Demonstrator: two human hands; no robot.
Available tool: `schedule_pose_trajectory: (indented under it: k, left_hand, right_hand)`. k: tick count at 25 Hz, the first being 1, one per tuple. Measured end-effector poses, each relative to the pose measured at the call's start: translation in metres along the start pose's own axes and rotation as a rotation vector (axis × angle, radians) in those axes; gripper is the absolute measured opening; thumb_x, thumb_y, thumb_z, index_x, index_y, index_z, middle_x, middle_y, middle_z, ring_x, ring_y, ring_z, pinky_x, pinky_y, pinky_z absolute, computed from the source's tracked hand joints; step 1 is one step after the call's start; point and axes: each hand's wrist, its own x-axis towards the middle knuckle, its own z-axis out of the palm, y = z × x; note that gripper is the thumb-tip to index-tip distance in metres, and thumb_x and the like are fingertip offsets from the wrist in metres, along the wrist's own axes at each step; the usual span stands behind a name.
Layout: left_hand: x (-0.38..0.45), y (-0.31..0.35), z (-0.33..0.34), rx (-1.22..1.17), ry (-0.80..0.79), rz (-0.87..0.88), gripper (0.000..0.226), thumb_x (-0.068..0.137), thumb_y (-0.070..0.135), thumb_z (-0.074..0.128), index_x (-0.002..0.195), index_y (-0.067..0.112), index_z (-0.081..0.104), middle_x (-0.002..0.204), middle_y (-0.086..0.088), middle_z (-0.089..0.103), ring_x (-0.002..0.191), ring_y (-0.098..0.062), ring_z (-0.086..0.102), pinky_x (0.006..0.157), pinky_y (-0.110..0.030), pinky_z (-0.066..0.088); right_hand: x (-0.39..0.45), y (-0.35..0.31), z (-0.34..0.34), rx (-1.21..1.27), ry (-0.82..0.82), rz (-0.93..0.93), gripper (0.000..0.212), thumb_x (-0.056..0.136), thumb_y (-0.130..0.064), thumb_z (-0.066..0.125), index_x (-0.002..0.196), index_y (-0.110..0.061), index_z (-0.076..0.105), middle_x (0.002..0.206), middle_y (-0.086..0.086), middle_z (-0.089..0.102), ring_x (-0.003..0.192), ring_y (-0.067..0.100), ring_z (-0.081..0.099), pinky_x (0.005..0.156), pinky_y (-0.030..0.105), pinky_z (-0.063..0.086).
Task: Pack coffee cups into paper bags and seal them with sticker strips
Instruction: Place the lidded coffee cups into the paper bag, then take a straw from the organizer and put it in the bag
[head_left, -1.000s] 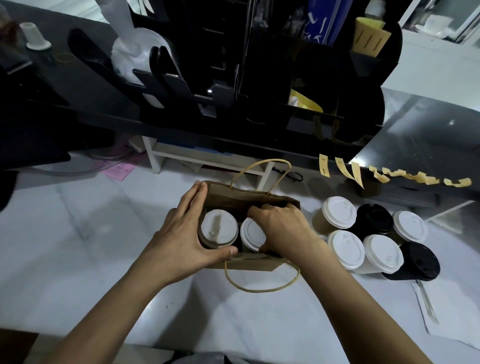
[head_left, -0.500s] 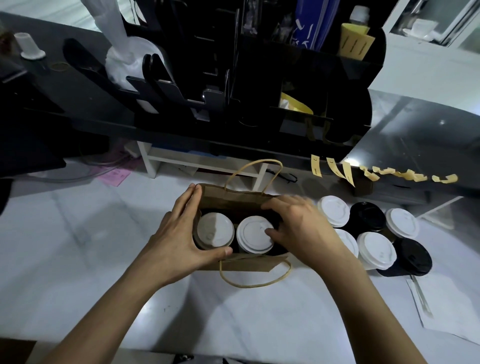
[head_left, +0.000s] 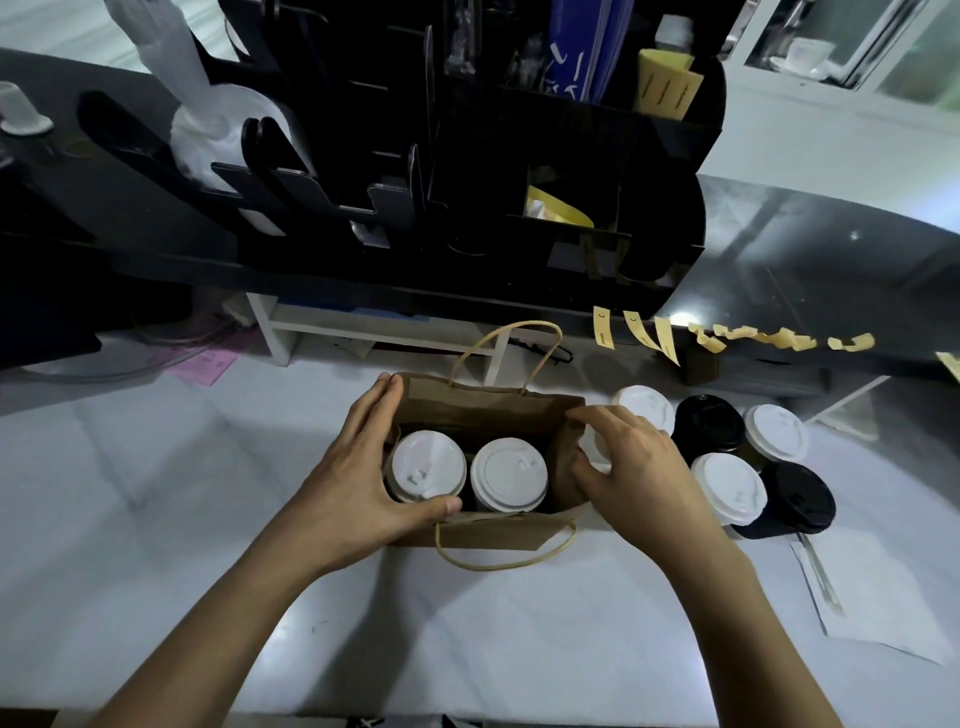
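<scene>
A brown paper bag (head_left: 488, 415) is seen standing open on the white counter (head_left: 156, 493), near the middle of the scene. Two coffee cups with white lids are packed side by side inside it: the left cup (head_left: 428, 465) and the right cup (head_left: 509, 474). The left end of the bag is held by the left hand (head_left: 358, 478). Its fingers are kept close together along the far left corner, and its thumb is pressed on the near edge, so that end is wrapped by the hand. The right end of the bag is touched by the right hand (head_left: 631, 462). Its fingers are curled and a little spread over the right wall, with the thumb set against that wall; it cannot be told if the paper is pinched. One string handle (head_left: 506, 343) is seen standing up at the far side, and the other handle (head_left: 506, 558) is laid flat on the counter at the near side. Just right of the bag, more cups (head_left: 727, 452) are grouped together, some with white lids and some with black lids. Yellow sticker strips (head_left: 649, 335) are hung in a row from the edge of a dark shelf (head_left: 831, 260), far and to the right. A black organizer (head_left: 467, 156) is placed at the far side. A white paper sheet (head_left: 883, 597) is laid at the near right.
</scene>
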Motion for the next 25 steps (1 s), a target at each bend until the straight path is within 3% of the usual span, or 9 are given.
schedule_pose_trajectory:
  k: [7, 11, 14, 19, 22, 25]
  left_hand:
    - [0.000, 0.008, 0.006, 0.052, 0.031, 0.009, 0.111, 0.069, 0.082, 0.061, 0.157, 0.048, 0.003, 0.156, 0.041, -0.016, 0.147, -0.010, 0.028, 0.110, -0.046, 0.043]
    - [0.004, 0.012, 0.000, 0.104, 0.086, 0.019, 0.077, 0.090, 0.059, 0.060, 0.155, 0.045, 0.020, 0.161, 0.031, -0.003, 0.147, -0.012, 0.024, 0.110, -0.044, 0.043]
    - [0.007, 0.021, -0.009, 0.132, 0.133, 0.057, 0.066, 0.093, 0.055, 0.056, 0.151, 0.047, 0.027, 0.160, 0.028, 0.010, 0.142, -0.010, 0.027, 0.110, -0.040, 0.042]
    - [0.014, 0.050, -0.031, 0.137, 0.178, 0.159, 0.050, 0.095, 0.056, 0.052, 0.141, 0.056, 0.033, 0.140, 0.045, 0.024, 0.127, 0.008, 0.031, 0.104, -0.028, 0.040]
    - [0.022, 0.077, -0.045, 0.135, 0.192, 0.220, 0.040, 0.094, 0.058, 0.048, 0.131, 0.065, 0.033, 0.131, 0.050, 0.027, 0.124, 0.017, 0.029, 0.091, -0.014, 0.037]
    - [0.034, 0.102, -0.057, 0.118, 0.227, 0.304, 0.044, 0.094, 0.057, 0.048, 0.138, 0.057, 0.038, 0.133, 0.045, 0.033, 0.131, 0.015, 0.027, 0.095, -0.012, 0.034]
  right_hand:
    - [-0.002, 0.003, -0.008, 0.056, -0.020, 0.038, 0.045, 0.094, -0.032, 0.064, 0.139, -0.029, 0.057, 0.132, -0.004, 0.060, 0.115, 0.020, 0.056, 0.096, 0.040, 0.047]
    - [0.002, 0.000, -0.015, 0.090, 0.005, 0.032, 0.042, 0.096, -0.039, 0.064, 0.136, -0.032, 0.057, 0.132, -0.008, 0.056, 0.115, 0.016, 0.054, 0.093, 0.035, 0.049]
    - [0.006, -0.001, -0.026, 0.115, 0.078, 0.016, 0.038, 0.096, -0.039, 0.064, 0.133, -0.032, 0.060, 0.129, -0.011, 0.057, 0.115, 0.013, 0.056, 0.087, 0.030, 0.049]
    - [0.018, -0.007, -0.055, 0.179, 0.180, -0.052, 0.033, 0.096, -0.039, 0.062, 0.129, -0.034, 0.061, 0.120, -0.018, 0.059, 0.110, 0.011, 0.059, 0.091, 0.033, 0.052]
    - [0.030, -0.015, -0.070, 0.211, 0.227, -0.105, 0.029, 0.096, -0.038, 0.062, 0.125, -0.038, 0.061, 0.110, -0.026, 0.057, 0.106, -0.002, 0.057, 0.086, 0.016, 0.046]
    - [0.045, -0.027, -0.087, 0.211, 0.258, -0.157, 0.028, 0.097, -0.040, 0.061, 0.125, -0.040, 0.060, 0.102, -0.032, 0.052, 0.097, -0.013, 0.052, 0.076, 0.006, 0.041]
